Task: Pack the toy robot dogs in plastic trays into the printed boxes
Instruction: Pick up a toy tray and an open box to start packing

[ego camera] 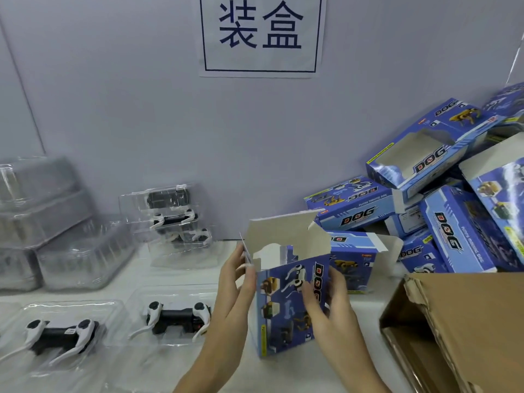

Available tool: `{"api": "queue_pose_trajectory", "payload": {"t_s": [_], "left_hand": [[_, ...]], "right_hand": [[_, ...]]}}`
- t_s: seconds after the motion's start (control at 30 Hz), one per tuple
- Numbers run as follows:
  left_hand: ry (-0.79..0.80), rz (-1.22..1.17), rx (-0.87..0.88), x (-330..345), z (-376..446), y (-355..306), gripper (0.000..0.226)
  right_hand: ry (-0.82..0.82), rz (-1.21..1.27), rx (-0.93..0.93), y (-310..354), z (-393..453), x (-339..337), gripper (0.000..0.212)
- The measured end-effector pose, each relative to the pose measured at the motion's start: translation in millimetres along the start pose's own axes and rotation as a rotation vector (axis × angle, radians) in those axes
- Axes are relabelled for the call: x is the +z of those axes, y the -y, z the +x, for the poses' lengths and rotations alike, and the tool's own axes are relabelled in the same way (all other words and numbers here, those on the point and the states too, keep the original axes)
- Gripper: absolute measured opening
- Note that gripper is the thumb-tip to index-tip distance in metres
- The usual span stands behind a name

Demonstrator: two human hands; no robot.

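A blue printed box [283, 313] stands upright on the white table, its top flaps open. My left hand [236, 282] pinches the box's left flap and side. My right hand [326, 304] grips its front right face. Two black-and-white toy robot dogs lie in clear plastic trays to the left: one [178, 319] right beside my left forearm, another [61, 334] further left. A stack of trayed dogs [173, 219] stands by the back wall.
A heap of blue printed boxes [433, 199] fills the back right corner. An open brown carton [459, 330] sits at the front right. Stacked empty clear trays [54, 225] stand at the back left. A paper sign [261, 35] hangs on the wall.
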State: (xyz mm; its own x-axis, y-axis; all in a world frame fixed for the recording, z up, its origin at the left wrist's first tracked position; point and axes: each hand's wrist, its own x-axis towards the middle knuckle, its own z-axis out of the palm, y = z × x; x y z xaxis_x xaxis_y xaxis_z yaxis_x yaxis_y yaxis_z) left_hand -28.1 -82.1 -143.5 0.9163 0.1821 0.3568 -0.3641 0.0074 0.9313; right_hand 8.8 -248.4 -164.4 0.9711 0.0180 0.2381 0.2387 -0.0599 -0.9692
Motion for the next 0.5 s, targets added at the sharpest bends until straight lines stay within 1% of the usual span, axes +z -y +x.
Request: {"api": "queue_pose_trajectory", "payload": {"t_s": [0.07,0.13,0.17,0.23,0.27,0.3,0.33,0.37,0.4,0.47,0.5], "left_hand": [[-0.08,0.006,0.014,5,-2,-2,0.035],[-0.147,0.044,0.075,9,-5,-2,0.029],[-0.154,0.075,0.114,11,-7,-1,0.024],[-0.123,0.132,0.17,14,-10,1,0.013],[-0.098,0.135,0.183,16,-12,1,0.014],[-0.09,0.144,0.198,17,-13,1,0.027],[-0.101,0.173,0.222,18,-14,2,0.045],[-0.124,0.228,0.241,18,-14,3,0.064],[-0.153,0.299,0.25,17,-14,4,0.081],[-0.191,0.401,0.228,12,-11,6,0.105],[-0.175,0.391,0.2,10,-10,5,0.113]], "right_hand": [[-0.097,-0.01,-0.02,-2,2,-1,0.036],[-0.198,-0.038,-0.07,-4,4,-5,0.033],[-0.214,-0.056,-0.089,-5,5,-7,0.027],[-0.161,-0.062,-0.072,-1,7,-10,0.01],[-0.123,-0.006,-0.033,1,8,-11,0.012],[-0.097,0.092,0.029,4,8,-11,0.025],[-0.078,0.197,0.101,7,8,-11,0.04],[-0.066,0.273,0.145,8,9,-11,0.053],[-0.047,0.316,0.157,9,9,-11,0.062],[-0.008,0.319,0.132,14,7,-8,0.066],[0.008,0.298,0.123,15,5,-6,0.068]]}}
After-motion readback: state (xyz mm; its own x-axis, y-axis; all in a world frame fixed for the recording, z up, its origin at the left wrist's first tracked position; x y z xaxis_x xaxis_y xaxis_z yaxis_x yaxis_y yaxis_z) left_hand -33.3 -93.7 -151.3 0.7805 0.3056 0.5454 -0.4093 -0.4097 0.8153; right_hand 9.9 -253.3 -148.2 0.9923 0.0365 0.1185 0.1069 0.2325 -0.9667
